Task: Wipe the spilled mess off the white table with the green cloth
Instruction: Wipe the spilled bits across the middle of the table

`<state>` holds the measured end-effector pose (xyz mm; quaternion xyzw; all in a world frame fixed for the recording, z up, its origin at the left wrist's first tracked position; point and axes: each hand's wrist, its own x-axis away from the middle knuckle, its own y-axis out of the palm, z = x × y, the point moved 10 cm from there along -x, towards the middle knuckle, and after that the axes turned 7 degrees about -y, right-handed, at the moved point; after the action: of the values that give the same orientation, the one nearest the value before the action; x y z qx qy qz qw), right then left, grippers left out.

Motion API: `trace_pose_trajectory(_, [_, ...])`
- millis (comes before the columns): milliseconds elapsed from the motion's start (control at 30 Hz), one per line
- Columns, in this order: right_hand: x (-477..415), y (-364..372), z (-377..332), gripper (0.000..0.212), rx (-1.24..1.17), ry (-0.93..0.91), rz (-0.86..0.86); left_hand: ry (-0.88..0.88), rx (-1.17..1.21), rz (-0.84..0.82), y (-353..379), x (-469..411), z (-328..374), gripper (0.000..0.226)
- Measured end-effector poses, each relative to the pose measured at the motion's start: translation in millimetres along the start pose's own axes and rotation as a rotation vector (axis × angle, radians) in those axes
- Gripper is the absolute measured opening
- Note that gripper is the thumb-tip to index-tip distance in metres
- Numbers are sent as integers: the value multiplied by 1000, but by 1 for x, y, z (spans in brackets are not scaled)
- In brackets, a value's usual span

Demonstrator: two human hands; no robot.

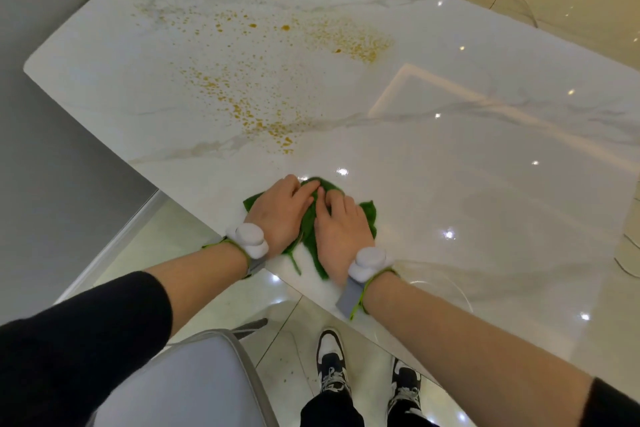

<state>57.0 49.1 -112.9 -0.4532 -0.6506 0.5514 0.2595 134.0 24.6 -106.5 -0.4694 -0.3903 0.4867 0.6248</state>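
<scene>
While both hands, left point(277, 210) and right point(341, 229), pressed flat on the green cloth point(308, 225) at the bench point(485, 184) edge, orange spill point(242, 80) lay well beyond.

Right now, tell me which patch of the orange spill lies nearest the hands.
The lowest patch, just beyond the green cloth that both hands press flat. The other clusters sit farther up the white table, toward its far edge; this one ends closest to the left hand.

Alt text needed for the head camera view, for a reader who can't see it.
Both hands, left hand and right hand, press a crumpled green cloth flat on the near edge of a white table. Orange-yellow spill speckles the tabletop farther away, unwiped. A grey chair stands below.
</scene>
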Motion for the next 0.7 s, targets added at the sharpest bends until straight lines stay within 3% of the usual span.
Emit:
trace_pose_trajectory(100, [32, 7, -24, 51, -60, -54, -69, 123, -33, -108, 8, 29, 0, 40])
trace_pose_trajectory(267, [26, 3, -20, 49, -48, -151, -55, 241, -87, -106, 4, 13, 4, 45])
trace_pose_trajectory(500, [-27, -4, 15, 54, 5, -62, -44, 36, -28, -59, -2, -16, -5, 53])
trace_pose_trajectory(600, [-5, -2, -4, 54, -1, -59, -22, 182, 17, -97, -4, 8, -6, 49])
trace_pose_trajectory(700, [25, 8, -32, 52, -58, -122, -53, 410, -24, -244, -2, 40, -11, 52])
